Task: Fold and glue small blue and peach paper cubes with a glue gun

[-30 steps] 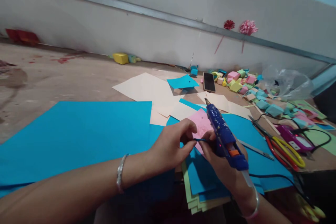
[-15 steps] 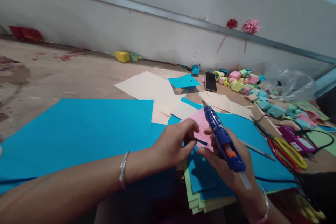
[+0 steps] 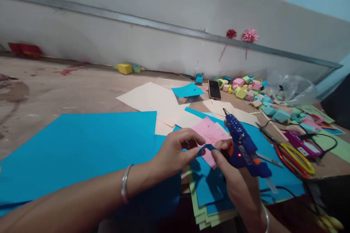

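Between finger and thumb, my left hand (image 3: 180, 147) pinches one end of a small folded strip of blue paper (image 3: 208, 147). My right hand (image 3: 237, 182) is wrapped round a blue hot glue gun (image 3: 242, 142), its nozzle pointing up and away and a red light lit on its side. The right thumb also touches the other end of the strip. Just beyond the fingers lies a pink paper square (image 3: 209, 131) with dried glue drops on it. Below the hands, blue and pale green sheets (image 3: 201, 214) are stacked at the table edge.
A large blue sheet (image 3: 109, 142) covers the left front, with cream paper (image 3: 153, 96) behind. On the right are scissors (image 3: 298, 158), a purple power strip (image 3: 303, 145) with cables, a phone (image 3: 214, 89), many folded paper pieces (image 3: 246, 89) and a plastic bag (image 3: 292, 87).
My right hand has come up to the blue strip and now touches its right end. The glue gun has tilted away to the right. The whole view has shifted slightly.
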`<state>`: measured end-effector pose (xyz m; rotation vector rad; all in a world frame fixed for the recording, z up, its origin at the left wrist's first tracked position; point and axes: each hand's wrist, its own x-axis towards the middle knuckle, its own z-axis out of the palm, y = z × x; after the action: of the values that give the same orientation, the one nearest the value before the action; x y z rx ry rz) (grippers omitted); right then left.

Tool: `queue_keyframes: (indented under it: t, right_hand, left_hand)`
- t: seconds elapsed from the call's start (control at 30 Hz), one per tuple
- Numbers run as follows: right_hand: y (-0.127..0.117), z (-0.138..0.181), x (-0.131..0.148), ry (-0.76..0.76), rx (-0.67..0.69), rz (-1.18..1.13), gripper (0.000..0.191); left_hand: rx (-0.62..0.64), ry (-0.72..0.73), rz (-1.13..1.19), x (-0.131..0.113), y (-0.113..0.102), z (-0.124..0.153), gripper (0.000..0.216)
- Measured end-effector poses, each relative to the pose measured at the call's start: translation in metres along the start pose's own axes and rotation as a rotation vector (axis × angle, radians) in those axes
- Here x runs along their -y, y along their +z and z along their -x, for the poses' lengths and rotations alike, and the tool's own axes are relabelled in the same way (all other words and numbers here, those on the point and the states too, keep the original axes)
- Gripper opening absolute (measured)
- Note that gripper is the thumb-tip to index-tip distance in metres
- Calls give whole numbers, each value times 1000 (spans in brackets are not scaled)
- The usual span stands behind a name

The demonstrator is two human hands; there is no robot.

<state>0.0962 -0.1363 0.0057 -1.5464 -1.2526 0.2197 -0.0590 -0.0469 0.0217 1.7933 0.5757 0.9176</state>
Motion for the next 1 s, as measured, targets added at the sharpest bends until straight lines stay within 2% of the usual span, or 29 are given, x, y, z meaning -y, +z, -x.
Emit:
queue_keyframes:
  t: [0.17,0.37,0.5,0.63,0.73,0.8,0.9,1.0]
  right_hand:
    - [9,6,8,65,-23,-144,18]
    - [9,4,14,121,71,-189,9]
    - [11,2,12,115,21,-181,15]
    - [9,4,12,237,154,-186,19]
    - [4,6,10,250,247,-224,27]
    - [-1,6,8,213,201,-213,27]
    - [-8,3,6,151,98,-179,22]
    - [-12,-2,8,99,94,-196,22]
  left_hand:
    - [53,-206,218,-2,0,-1,11]
    - [88,-421,384,-2,1,-2,16]
    - [104,-460,435,-5,1,-2,15]
    - [113,-425,489,-8,1,-2,19]
    - [75,-363,422,-6,-1,-2,18]
    - [56,-289,264,-3,-1,-2,13]
    - [63,-99,-116,1,-3,-1,4]
    - [112,31,-349,1,-3,2,7]
